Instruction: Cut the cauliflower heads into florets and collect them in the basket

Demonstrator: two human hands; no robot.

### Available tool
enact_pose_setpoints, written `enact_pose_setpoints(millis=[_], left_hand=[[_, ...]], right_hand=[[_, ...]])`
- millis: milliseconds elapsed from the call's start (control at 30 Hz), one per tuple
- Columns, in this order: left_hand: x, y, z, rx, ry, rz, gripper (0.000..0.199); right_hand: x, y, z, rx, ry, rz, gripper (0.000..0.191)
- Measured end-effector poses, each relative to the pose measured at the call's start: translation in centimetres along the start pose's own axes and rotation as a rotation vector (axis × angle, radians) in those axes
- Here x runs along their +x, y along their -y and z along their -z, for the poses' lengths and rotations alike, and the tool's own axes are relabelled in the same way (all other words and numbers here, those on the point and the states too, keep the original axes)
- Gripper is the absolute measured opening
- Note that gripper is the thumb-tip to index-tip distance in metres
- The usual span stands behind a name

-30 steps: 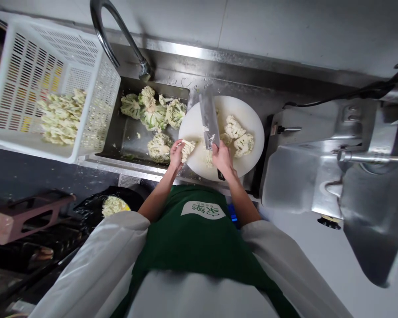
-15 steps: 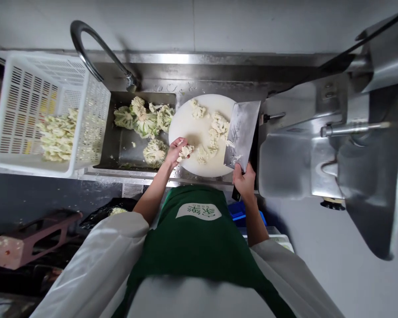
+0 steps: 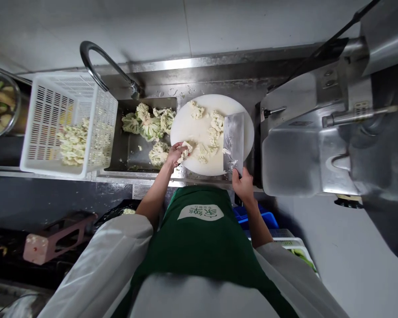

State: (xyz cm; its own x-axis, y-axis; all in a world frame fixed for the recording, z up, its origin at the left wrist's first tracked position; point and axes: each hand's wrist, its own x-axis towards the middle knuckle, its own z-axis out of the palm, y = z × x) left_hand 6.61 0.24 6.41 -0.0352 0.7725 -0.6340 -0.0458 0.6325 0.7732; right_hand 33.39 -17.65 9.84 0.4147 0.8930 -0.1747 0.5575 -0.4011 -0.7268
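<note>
White basket: cut cauliflower heaped inside, well left of my fingers.
Sink: whole cauliflower heads toward its right edge.
My left fingers: closed round a cauliflower piece at the board's left edge, as half a second ago.
Round board: loose pieces between my hands.
Cleaver: then slanting past the board's right edge, now back over its right part.
My right fingers: wrapped round the cleaver's handle, by the board's front edge.

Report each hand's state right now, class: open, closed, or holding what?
Left hand: closed, holding a cauliflower piece.
Right hand: closed, holding the cleaver.
</note>
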Motion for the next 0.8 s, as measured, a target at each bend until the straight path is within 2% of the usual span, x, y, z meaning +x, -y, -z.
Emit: enact_pose_setpoints(millis=[133,233,367,533,600,733,800], left_hand=[[0.3,0.5,0.1,0.086,-0.152,-0.127,0.04],[0.2,0.4,0.4,0.127,-0.232,-0.158,0.03],[-0.2,0.3,1.2,0.129,-0.164,-0.098,0.029],[-0.2,0.9,2.1,0.184,-0.109,-0.064,0.036],[-0.2,1.4,2.3,0.237,-0.128,-0.109,0.034],[-0.5,2.7,2.2,0.369,-0.259,-0.306,0.022],[-0.8,3.3,2.2,0.38,-0.29,-0.314,0.018]], right_hand=[[0.8,1.8,-0.8,-0.067,0.086,0.025,0.028],[1.3,3.4,-1.3,-0.165,0.172,0.016,0.026],[2.1,5.7,-2.3,-0.293,0.273,0.041,0.027],[3.5,8.9,-4.8,-0.383,0.4,0.122,0.032],[4.0,10.2,-6.2,-0.392,0.434,0.149,0.033],[4.4,12.4,-8.8,-0.373,0.445,0.177,0.035],[4.2,13.1,-9.9,-0.369,0.448,0.169,0.036]])
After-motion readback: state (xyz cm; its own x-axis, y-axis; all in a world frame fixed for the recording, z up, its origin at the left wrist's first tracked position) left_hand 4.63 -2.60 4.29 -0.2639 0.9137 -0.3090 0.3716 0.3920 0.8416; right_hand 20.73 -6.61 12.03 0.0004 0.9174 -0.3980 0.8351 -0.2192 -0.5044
